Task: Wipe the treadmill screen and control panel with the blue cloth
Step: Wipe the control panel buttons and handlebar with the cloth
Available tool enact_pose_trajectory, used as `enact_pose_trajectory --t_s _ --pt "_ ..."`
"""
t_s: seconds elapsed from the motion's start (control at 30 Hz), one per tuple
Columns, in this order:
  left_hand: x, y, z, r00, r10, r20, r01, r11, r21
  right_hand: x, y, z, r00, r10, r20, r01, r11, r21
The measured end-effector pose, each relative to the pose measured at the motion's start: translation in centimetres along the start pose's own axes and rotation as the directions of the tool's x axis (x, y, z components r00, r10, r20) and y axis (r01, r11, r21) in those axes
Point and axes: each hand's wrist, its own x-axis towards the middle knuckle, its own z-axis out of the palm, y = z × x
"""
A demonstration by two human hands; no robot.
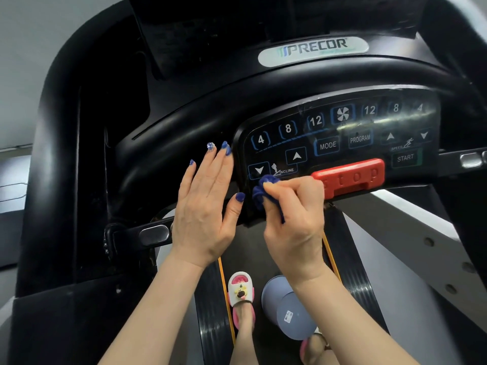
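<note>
The right hand [295, 206] pinches the bunched blue cloth [263, 192] against the glossy black control panel's [342, 127] near-left corner, probably for scrubbing pressure; the left hand [208, 204], fingers straight, braces beside it.

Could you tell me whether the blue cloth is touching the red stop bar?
Apart. The head view shows the blue cloth left of the red stop bar, with the right hand between them.

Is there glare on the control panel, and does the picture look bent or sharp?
Head view: pale glare streaks wash the upper right of the glossy black control panel, dimming the 8 and 4 there; the wide lens bows the black handlebar; the right hand gripping the bunched blue cloth and the flat left hand look sharp.
</note>
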Motion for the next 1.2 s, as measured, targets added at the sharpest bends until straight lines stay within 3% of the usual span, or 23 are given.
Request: enact_pose_trajectory --t_s 0.23,0.43,1.2 --pt "0.0 -1.3 -0.9 0.999 0.010 0.048 -0.011 0.999 0.032 -1.0 0.6 -0.1 0.999 0.037 0.012 -0.037 0.999 0.002" --pt "-0.1 -1.2 -0.4 0.999 0.023 0.032 -0.025 0.997 0.069 -1.0 0.3 0.0 0.993 -0.090 0.073 0.090 0.996 0.004" --pt "-0.3 -1.4 -0.3 0.999 0.047 -0.004 -0.047 0.997 0.055 1.9 -2.2 1.7 0.999 -0.021 0.030 0.021 1.000 -0.004"
